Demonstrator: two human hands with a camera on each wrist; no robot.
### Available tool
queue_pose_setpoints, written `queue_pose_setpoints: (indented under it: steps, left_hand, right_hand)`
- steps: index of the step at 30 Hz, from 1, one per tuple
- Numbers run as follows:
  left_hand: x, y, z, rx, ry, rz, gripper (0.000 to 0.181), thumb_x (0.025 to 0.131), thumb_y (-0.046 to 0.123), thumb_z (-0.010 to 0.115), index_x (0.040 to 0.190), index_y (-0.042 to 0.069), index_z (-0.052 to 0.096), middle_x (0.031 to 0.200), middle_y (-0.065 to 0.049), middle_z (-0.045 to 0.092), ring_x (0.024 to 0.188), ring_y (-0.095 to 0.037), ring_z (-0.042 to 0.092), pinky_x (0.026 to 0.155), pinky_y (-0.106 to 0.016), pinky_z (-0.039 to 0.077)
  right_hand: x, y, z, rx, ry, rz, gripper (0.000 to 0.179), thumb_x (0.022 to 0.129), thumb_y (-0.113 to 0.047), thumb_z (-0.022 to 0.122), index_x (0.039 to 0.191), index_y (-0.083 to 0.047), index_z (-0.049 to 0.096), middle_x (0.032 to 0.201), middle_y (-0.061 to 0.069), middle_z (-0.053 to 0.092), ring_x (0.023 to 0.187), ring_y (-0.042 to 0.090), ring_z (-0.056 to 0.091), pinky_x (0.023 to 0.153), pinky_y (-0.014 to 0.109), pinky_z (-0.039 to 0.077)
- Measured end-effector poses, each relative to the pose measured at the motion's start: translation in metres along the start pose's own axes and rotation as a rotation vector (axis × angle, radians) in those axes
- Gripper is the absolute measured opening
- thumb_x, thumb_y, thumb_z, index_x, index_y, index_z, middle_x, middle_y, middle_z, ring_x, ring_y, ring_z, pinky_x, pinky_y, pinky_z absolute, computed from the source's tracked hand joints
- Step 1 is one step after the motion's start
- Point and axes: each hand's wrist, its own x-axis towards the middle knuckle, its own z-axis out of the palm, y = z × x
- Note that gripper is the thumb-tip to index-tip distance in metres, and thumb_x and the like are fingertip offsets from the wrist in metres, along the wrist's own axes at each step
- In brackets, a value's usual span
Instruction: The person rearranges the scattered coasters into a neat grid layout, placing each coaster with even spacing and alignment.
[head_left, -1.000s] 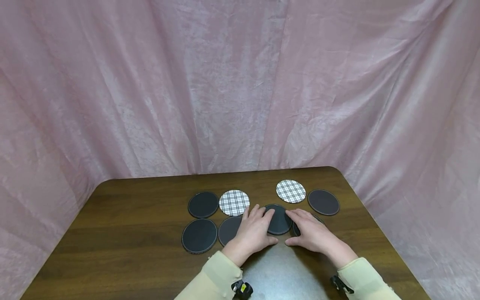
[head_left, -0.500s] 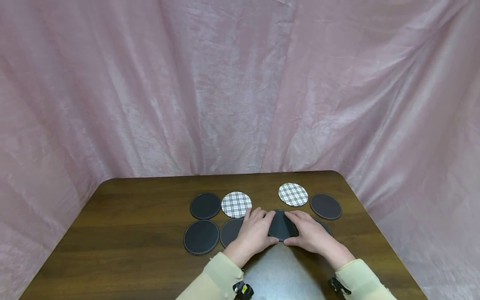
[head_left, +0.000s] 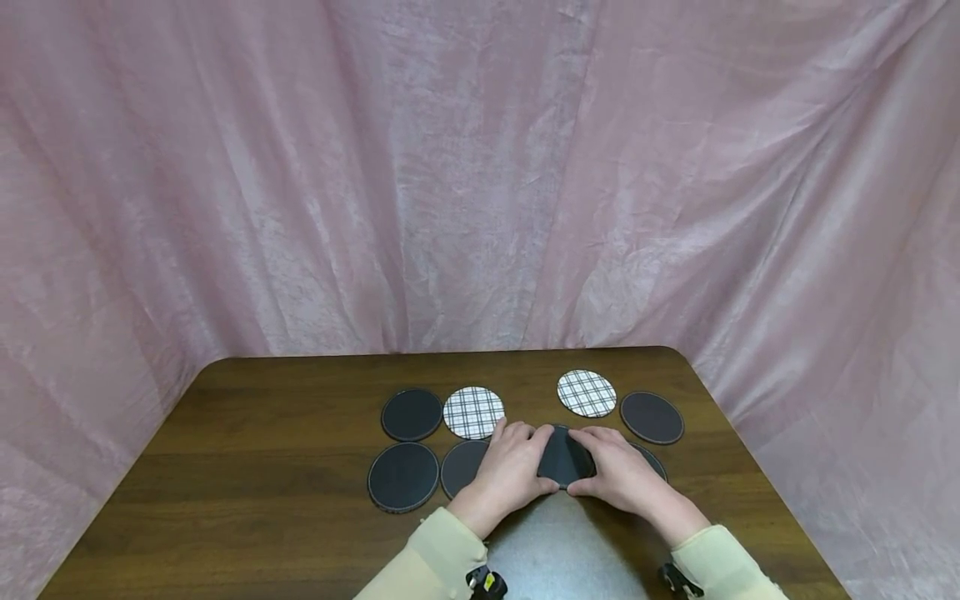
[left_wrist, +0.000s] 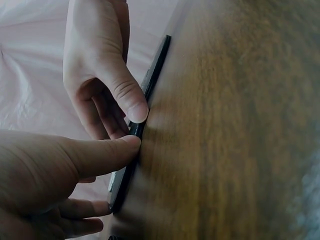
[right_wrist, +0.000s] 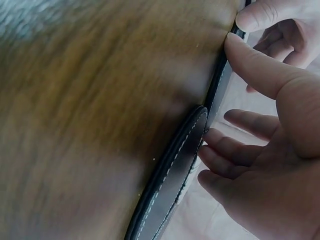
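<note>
My left hand (head_left: 512, 467) and right hand (head_left: 619, 471) hold a round black coaster (head_left: 564, 457) between them on the wooden table. Each thumb is at the coaster's near edge, with the two thumbs close together, while the fingers reach along its sides. In the left wrist view, the held coaster (left_wrist: 159, 65) shows edge-on, low against the tabletop. Beside my right hand lies another dark coaster (head_left: 651, 460), mostly hidden by that hand; its pale stitching shows in the right wrist view. By my left hand is a dark grey coaster (head_left: 461, 467), partly covered.
Left of the hands lie two black coasters, one behind (head_left: 412, 414) and one in front (head_left: 403, 477). A white checked coaster (head_left: 474, 412) sits behind my left hand. Further back right are another checked coaster (head_left: 587, 393) and a dark one (head_left: 652, 417). A pink curtain (head_left: 465, 175) hangs behind.
Both hands have closed in on the middle black coaster, and it has shifted slightly toward me. The other coasters keep their places; the head view has tilted a little.
</note>
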Motion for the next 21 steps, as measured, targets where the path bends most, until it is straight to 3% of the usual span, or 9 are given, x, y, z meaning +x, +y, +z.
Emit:
queue_pose_setpoints:
  steps: [21]
  left_hand:
    - [-0.001, -0.003, -0.0011, 0.019, 0.017, 0.016, 0.085, 0.079, 0.046, 0.101, 0.149, 0.013, 0.066, 0.13, -0.012, 0.071, 0.128, -0.031, 0.065, 0.123, -0.06, 0.04]
  right_hand:
    - [0.0002, -0.0016, 0.0017, -0.031, 0.044, -0.051, 0.083, 0.077, -0.033, 0.104, 0.146, -0.004, 0.068, 0.14, 0.019, 0.066, 0.132, 0.042, 0.059, 0.103, 0.061, 0.055]
